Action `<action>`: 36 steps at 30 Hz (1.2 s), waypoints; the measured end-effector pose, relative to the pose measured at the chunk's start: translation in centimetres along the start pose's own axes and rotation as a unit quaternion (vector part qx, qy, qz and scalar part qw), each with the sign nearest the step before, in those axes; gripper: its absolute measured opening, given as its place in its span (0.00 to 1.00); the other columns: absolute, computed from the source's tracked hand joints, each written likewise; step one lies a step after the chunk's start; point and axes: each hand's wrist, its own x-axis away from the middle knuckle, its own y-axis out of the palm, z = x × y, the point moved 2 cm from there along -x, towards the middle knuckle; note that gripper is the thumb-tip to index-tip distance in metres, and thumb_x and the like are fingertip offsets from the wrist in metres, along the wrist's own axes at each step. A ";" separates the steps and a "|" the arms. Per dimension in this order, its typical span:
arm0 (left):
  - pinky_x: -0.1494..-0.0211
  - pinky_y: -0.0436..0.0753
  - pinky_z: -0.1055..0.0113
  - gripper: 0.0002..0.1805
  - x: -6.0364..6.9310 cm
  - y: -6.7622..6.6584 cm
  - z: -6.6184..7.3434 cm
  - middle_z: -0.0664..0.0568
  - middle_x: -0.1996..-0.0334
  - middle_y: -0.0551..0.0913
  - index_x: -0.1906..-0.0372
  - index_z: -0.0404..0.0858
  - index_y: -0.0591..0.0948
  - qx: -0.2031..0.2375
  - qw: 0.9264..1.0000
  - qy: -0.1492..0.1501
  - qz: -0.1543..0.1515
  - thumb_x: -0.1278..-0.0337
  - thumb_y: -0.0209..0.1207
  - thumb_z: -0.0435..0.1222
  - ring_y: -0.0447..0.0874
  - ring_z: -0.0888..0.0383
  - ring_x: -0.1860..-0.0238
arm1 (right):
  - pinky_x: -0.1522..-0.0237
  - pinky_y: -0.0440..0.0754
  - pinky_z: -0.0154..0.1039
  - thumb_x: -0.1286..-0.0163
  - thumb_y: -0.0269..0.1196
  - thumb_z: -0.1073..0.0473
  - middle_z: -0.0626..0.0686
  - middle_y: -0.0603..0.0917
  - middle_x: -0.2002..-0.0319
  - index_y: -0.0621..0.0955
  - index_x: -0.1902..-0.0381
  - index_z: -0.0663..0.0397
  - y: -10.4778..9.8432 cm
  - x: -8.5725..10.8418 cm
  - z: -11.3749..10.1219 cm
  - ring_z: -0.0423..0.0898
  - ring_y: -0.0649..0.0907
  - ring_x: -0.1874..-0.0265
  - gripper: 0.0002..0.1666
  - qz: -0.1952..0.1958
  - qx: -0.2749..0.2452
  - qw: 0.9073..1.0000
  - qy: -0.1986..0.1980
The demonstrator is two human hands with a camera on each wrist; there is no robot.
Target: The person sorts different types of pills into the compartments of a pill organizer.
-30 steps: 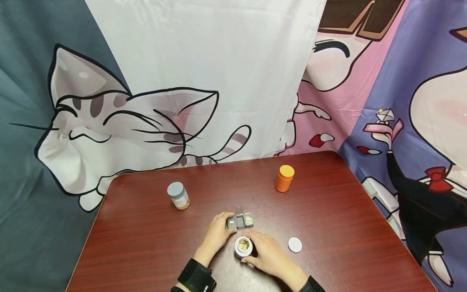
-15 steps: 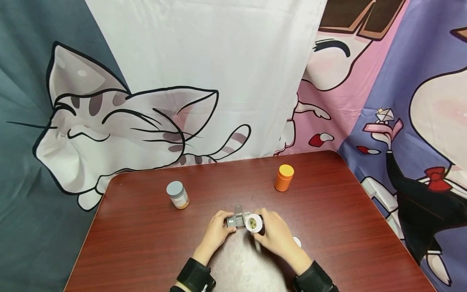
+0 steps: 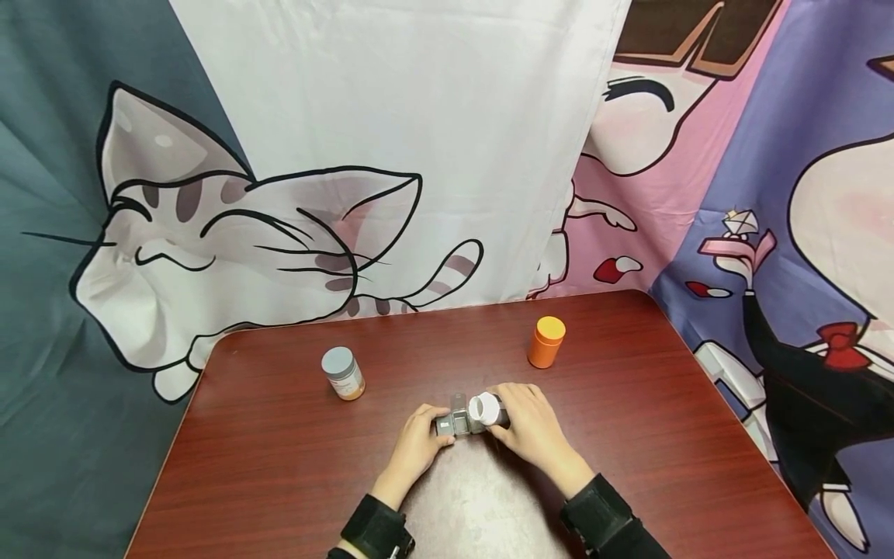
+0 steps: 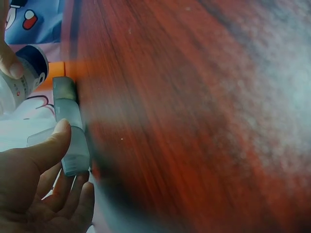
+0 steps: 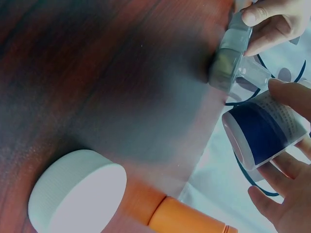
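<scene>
So from the head cam, the left hand [image 3: 417, 436] has the left end of a little clear pill case [image 3: 459, 421] pinched between thumb and fingers, and the case is sitting on the reddish-brown table [image 3: 279, 458], near the person. The right hand [image 3: 536, 431] is gripping a white bottle [image 3: 490, 409] tipped over, mouth pointing left at the case's right end. Further back there's a grey-lidded jar [image 3: 343, 373] on the left and an orange bottle [image 3: 546, 342] with a yellow lid on the right; the jar only really shows up here. Left wrist cam gives you what the head cam can't: the white bottle is clearly apart from the case, there's a navy band on it, and the case's far compartment looks yellowish inside. Right wrist cam shows the small print on the label, a clear flap hanging open off the case, and a big white cap [image 5: 77, 193] on the table, which the head view hides. Compared with half a second ago, the bottle's been tipped way over: back then you could see greenish-yellow pills in its mouth, and a sliver of cap by the wrist. Left hand's basically in the same spot.
</scene>
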 end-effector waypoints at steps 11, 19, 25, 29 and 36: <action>0.49 0.79 0.53 0.25 0.1 0.2 -0.5 0.47 0.55 0.81 0.46 0.32 0.82 0.005 1.000 0.007 -0.004 0.54 0.74 0.33 0.81 0.49 0.53 | 0.46 0.76 0.49 0.50 0.79 0.52 0.52 0.82 0.53 0.81 0.40 0.49 0.4 -0.4 0.0 0.51 0.80 0.51 0.38 -0.032 0.006 0.999 -0.009; 0.49 0.79 0.53 0.25 0.2 0.1 -0.4 0.48 0.54 0.81 0.46 0.33 0.83 0.006 1.000 0.003 -0.003 0.53 0.73 0.33 0.81 0.49 0.52 | 0.50 0.80 0.44 0.56 0.82 0.58 0.49 0.83 0.52 0.81 0.44 0.54 0.4 -0.8 0.0 0.46 0.79 0.51 0.38 -0.029 -0.017 0.999 -0.020; 0.48 0.79 0.53 0.25 0.2 0.1 -0.4 0.49 0.54 0.81 0.46 0.34 0.83 0.006 1.000 -0.002 -0.009 0.53 0.73 0.33 0.80 0.49 0.51 | 0.50 0.79 0.44 0.60 0.82 0.61 0.50 0.83 0.56 0.81 0.51 0.53 0.4 -1.2 -0.2 0.48 0.79 0.54 0.35 -0.024 0.023 0.998 -0.059; 0.48 0.79 0.53 0.25 0.2 0.1 -0.4 0.48 0.53 0.81 0.45 0.34 0.82 0.009 1.000 -0.004 -0.013 0.52 0.73 0.33 0.80 0.48 0.51 | 0.50 0.79 0.44 0.60 0.83 0.60 0.51 0.82 0.57 0.83 0.52 0.53 0.5 -1.4 -0.4 0.49 0.79 0.55 0.33 -0.025 0.040 0.996 -0.074; 0.48 0.79 0.52 0.25 0.2 0.0 -0.3 0.47 0.53 0.81 0.46 0.33 0.82 0.010 1.000 0.002 -0.010 0.52 0.73 0.33 0.80 0.48 0.50 | 0.49 0.78 0.45 0.60 0.82 0.60 0.52 0.80 0.59 0.84 0.53 0.53 0.7 -1.7 -0.7 0.49 0.78 0.56 0.32 -0.032 0.054 0.994 -0.093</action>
